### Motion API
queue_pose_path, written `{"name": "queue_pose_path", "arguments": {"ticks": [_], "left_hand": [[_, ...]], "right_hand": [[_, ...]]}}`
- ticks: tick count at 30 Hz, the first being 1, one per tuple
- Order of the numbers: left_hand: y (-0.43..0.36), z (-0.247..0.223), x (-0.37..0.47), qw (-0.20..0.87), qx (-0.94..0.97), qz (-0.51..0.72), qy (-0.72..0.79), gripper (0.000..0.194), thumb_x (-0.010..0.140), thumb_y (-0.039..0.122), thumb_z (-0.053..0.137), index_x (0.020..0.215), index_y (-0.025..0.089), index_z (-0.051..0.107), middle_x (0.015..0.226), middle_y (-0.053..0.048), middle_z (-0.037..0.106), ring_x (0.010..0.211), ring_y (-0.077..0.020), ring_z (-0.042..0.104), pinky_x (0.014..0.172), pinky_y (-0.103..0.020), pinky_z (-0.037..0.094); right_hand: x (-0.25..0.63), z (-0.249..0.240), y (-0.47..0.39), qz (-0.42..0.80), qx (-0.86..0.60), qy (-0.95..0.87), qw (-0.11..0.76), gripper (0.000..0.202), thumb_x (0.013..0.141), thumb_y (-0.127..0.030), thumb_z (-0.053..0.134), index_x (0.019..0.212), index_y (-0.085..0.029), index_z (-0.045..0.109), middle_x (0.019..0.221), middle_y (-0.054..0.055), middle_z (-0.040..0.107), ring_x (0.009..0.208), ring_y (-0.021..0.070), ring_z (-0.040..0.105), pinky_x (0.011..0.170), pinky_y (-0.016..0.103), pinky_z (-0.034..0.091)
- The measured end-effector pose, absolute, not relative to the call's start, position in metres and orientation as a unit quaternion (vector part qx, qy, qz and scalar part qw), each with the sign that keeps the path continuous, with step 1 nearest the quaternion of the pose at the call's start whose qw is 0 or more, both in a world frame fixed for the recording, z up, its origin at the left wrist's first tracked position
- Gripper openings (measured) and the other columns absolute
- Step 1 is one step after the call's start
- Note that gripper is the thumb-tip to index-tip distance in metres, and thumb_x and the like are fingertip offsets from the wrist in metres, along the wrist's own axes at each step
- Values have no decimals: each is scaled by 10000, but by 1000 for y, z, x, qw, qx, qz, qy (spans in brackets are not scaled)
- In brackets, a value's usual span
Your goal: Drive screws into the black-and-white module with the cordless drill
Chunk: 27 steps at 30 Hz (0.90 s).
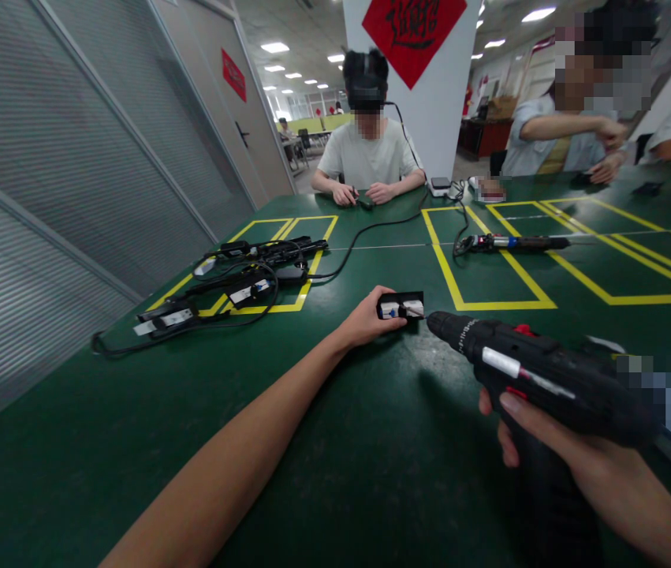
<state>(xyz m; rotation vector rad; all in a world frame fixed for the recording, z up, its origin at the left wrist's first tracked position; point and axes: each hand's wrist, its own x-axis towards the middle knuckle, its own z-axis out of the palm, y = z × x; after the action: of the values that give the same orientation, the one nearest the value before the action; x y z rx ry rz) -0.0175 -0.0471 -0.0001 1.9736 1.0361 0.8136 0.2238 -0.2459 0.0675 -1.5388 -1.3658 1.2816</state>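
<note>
My left hand (369, 319) grips a small black box-like part (414, 309) with white and blue pieces inside it, just above the green table. Wrapped round the handle of a black cordless drill (539, 377) is my right hand (572, 446), its thumb near the red trigger. The drill points left, and its tip comes up close to the right end of the black part. Whether the tip touches the part I cannot tell.
Several black devices with cables (252, 276) lie at the left on the green table (193, 426), among yellow tape outlines. A dark rod-like tool (516, 242) lies farther back at right. One person (370, 150) sits opposite; another person (565, 138) sits at the right.
</note>
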Motion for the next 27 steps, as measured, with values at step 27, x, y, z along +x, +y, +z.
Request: {"name": "queue_pose_path", "arguments": {"ticks": [27], "left_hand": [[-45,-3,-18,388,758,320,416,521,715,425,665,1132,178,475,933,-48,588,804,-157,565,714,-289,451]], "right_hand": [[226,65,-246,496,-599,-526,345,326,821,-561,510,874,-275,657,601,-23,672,626,199,646,647,290,480]]}}
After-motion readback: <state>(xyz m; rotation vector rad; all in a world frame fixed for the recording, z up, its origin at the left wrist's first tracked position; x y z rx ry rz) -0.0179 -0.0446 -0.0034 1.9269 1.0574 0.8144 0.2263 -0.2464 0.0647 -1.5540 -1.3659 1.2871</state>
